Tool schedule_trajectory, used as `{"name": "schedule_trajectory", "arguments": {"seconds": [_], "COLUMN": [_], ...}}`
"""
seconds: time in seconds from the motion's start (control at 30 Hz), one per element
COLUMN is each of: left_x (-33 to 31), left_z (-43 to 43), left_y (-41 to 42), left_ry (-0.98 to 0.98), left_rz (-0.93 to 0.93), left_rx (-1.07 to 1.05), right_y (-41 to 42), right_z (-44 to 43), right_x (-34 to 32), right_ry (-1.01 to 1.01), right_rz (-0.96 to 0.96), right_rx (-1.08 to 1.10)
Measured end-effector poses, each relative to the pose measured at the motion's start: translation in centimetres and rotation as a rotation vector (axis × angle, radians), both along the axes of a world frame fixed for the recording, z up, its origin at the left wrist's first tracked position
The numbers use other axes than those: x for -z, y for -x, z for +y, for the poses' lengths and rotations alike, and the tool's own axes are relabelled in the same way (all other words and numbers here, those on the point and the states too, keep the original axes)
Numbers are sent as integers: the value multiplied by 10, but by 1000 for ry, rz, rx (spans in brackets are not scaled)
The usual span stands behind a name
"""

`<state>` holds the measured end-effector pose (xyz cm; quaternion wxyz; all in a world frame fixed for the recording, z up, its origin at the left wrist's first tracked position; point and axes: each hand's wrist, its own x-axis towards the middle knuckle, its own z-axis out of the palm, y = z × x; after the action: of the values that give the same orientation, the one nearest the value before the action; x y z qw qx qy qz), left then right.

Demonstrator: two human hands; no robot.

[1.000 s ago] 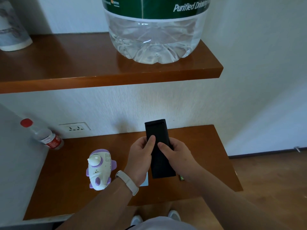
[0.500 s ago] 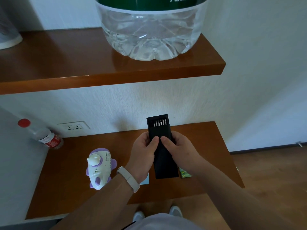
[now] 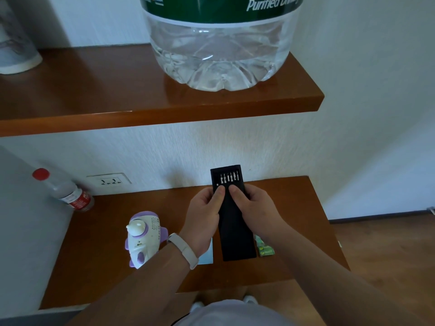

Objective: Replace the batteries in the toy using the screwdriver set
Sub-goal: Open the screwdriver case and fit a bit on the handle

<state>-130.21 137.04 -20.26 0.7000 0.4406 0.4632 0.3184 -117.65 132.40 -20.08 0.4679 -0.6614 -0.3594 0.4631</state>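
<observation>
Both hands hold a long black screwdriver set case (image 3: 235,234) above the lower wooden shelf (image 3: 113,278). My left hand (image 3: 204,215) grips its left side and my right hand (image 3: 256,210) grips its right side, both thumbs lying on top. The inner tray sticks out at the far end and shows several silver bits (image 3: 228,178). A white and purple airplane toy (image 3: 143,238) lies on the shelf to the left of my left wrist. A green battery pack (image 3: 265,249) lies partly hidden under the case on the right.
A clear bottle with a red cap (image 3: 63,191) leans at the shelf's back left, near a wall socket (image 3: 108,181). A large water jug (image 3: 221,43) stands on the upper shelf (image 3: 94,100). A pale blue card (image 3: 207,255) lies under my left wrist.
The inner tray has slid out of the case's far end, exposing the bits, with my thumbs moving forward along the top. The toy and bottle have not moved.
</observation>
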Motion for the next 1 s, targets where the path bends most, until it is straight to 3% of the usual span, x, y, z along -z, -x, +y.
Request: {"name": "schedule_trajectory", "arguments": {"seconds": [0.6, 0.73, 1.0], "left_x": [10, 8, 6], "left_z": [-4, -1, 23], "left_y": [-1, -4, 5], "left_ry": [-2, -9, 11], "left_rz": [-10, -7, -49], "left_rx": [-15, -49, -163], "right_y": [-14, -8, 4], "right_z": [-5, -5, -13], "right_x": [2, 9, 17], "right_ry": [17, 38, 23], "right_rz": [134, -124, -536], "right_rx": [-137, -45, -239]}}
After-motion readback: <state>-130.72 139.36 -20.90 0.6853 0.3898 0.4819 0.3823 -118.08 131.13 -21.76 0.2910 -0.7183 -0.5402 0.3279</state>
